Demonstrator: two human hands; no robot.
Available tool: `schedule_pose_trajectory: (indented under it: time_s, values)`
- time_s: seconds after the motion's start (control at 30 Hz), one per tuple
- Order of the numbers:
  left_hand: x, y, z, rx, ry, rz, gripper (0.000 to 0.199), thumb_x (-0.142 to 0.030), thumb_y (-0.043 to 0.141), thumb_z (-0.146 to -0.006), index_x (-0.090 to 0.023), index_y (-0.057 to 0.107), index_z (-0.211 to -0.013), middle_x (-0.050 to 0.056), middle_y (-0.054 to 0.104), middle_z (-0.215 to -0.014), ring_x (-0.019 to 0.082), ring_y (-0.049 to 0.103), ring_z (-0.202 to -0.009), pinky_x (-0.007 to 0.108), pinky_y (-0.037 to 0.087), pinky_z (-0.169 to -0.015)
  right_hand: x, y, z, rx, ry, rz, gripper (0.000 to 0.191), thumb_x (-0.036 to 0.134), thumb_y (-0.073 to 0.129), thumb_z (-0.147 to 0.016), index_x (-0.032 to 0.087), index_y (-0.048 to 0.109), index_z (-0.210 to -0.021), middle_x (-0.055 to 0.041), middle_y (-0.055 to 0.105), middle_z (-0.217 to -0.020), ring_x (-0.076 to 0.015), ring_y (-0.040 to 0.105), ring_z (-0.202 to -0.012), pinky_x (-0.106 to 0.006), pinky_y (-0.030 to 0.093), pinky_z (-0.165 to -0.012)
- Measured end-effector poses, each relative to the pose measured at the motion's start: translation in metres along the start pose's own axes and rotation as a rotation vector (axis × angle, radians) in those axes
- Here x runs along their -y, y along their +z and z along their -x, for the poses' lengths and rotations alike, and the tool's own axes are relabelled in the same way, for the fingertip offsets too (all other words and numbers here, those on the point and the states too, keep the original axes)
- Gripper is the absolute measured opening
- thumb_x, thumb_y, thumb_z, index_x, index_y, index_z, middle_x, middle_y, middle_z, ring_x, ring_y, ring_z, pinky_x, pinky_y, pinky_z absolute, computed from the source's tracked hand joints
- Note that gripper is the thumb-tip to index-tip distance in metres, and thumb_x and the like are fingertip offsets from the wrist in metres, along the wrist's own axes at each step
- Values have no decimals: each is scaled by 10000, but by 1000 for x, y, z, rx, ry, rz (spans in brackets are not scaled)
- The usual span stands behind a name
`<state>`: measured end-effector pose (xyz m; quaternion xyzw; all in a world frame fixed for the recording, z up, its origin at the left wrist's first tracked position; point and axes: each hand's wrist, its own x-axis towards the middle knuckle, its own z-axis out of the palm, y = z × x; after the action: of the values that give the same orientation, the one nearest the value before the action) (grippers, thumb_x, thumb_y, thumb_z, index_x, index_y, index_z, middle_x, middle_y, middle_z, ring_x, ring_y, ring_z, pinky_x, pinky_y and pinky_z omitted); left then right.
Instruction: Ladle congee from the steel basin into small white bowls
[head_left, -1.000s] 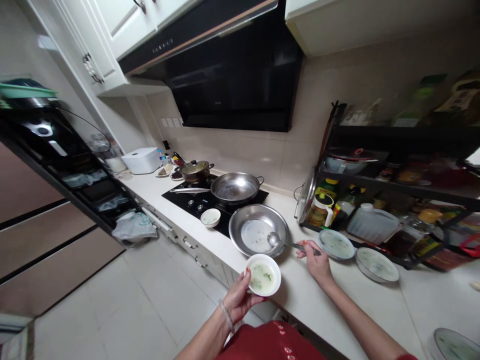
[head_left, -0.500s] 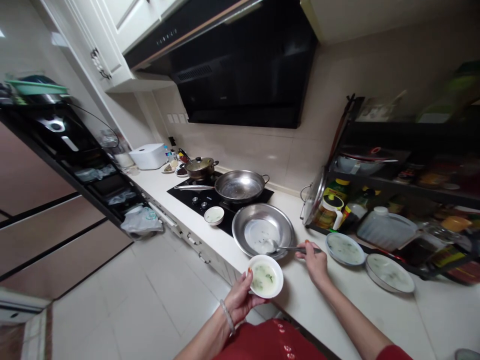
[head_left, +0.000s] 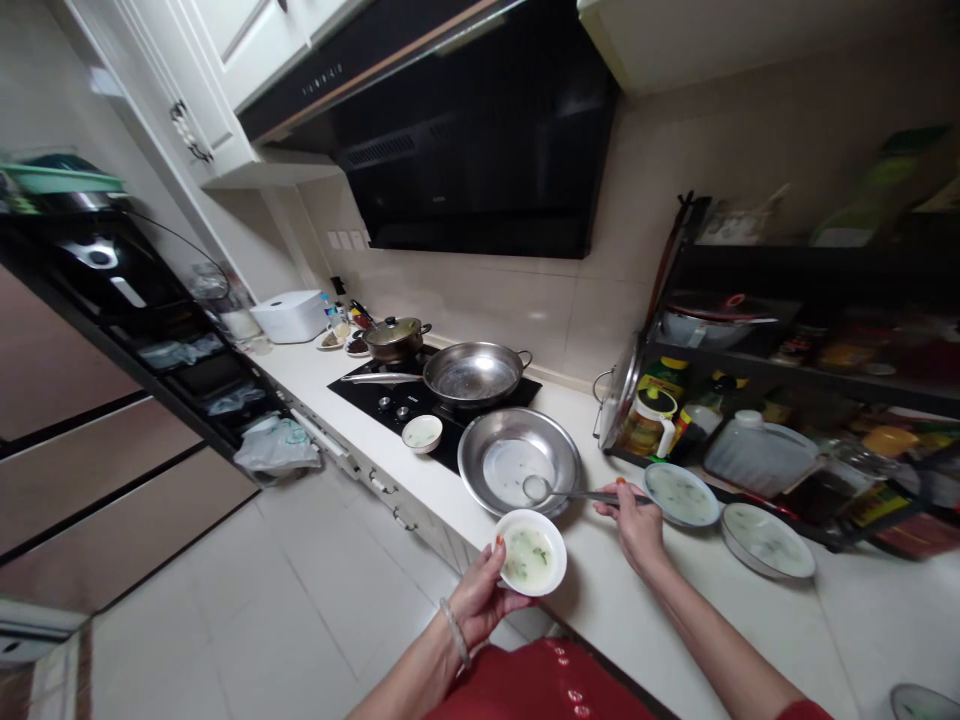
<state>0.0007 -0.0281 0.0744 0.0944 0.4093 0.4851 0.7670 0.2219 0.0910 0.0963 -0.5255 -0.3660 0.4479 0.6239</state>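
Observation:
My left hand [head_left: 484,588] grips a small white bowl [head_left: 534,553] of pale soup with green bits, thumb on its rim. In my right hand [head_left: 630,512] is the handle of a metal ladle [head_left: 537,489]. The ladle's round head hangs over a wide steel basin [head_left: 573,470], just beyond the held bowl. A little pale liquid shows in the basin's bottom. Left of the basin, another small bowl of soup [head_left: 422,434] sits at the front edge of the stove.
Behind stands a steel frying pan [head_left: 474,374] on the black cooktop [head_left: 360,400], beside a lidded pot [head_left: 394,340]. Two larger soup bowls, a nearer-left one [head_left: 680,494] and a right one [head_left: 767,540], rest before a black shelf rack [head_left: 750,355] with bottles.
The ladle's head has come up off the basin's bottom, near the rim. My left hand holds the bowl in the same place. The view has shifted slightly.

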Motion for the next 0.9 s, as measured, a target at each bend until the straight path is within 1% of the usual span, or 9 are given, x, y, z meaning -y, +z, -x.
schedule_pose_trajectory:
  time_s: [0.17, 0.4, 0.5, 0.6, 0.67, 0.9]
  values:
    - [2, 0, -2, -10, -4, 16, 603, -474, 708, -724, -170, 449, -1175, 138, 649, -1091, 264, 699, -804, 295, 585, -552, 3, -2, 1, -2, 8, -16, 418, 542, 668, -685, 129, 611, -657, -30, 643, -542, -152, 612, -419, -268, 540, -449]
    - [3, 2, -3, -7, -6, 10, 641, -475, 714, -718, -168, 443, -1211, 152, 650, -1091, 268, 699, -823, 283, 580, -549, 9, -3, 2, -11, 2, -70, 417, 531, 690, -670, 122, 612, -644, -29, 633, -556, -138, 590, -405, -267, 542, -448]
    - [4, 1, -5, -5, -7, 19, 631, -467, 713, -723, -173, 446, -1213, 147, 645, -1099, 276, 693, -852, 302, 587, -579, 15, -5, 3, -1, -5, -88, 417, 529, 693, -672, 122, 614, -635, -35, 636, -566, -137, 589, -411, -264, 538, -442]
    - [5, 0, -8, -1, -8, 35, 649, -457, 717, -721, -179, 440, -1238, 150, 638, -1114, 285, 682, -897, 338, 592, -632, 24, -7, 6, 9, -6, -86, 408, 524, 693, -683, 126, 617, -638, -49, 651, -593, -141, 596, -422, -273, 544, -450]
    - [4, 0, -9, 0, -6, 37, 665, -455, 721, -718, -182, 438, -1253, 152, 635, -1119, 289, 679, -902, 351, 592, -635, 32, -10, 10, 14, -5, -90, 399, 517, 701, -684, 129, 619, -644, -54, 657, -605, -144, 598, -429, -279, 547, -455]
    - [3, 0, -11, 7, 5, 3, 580, -460, 675, -762, -173, 469, -1223, 146, 642, -1093, 235, 687, -795, 323, 588, -600, 63, -23, 31, 76, -16, -87, 397, 525, 726, -667, 136, 647, -687, -74, 683, -689, -140, 602, -461, -252, 518, -427]
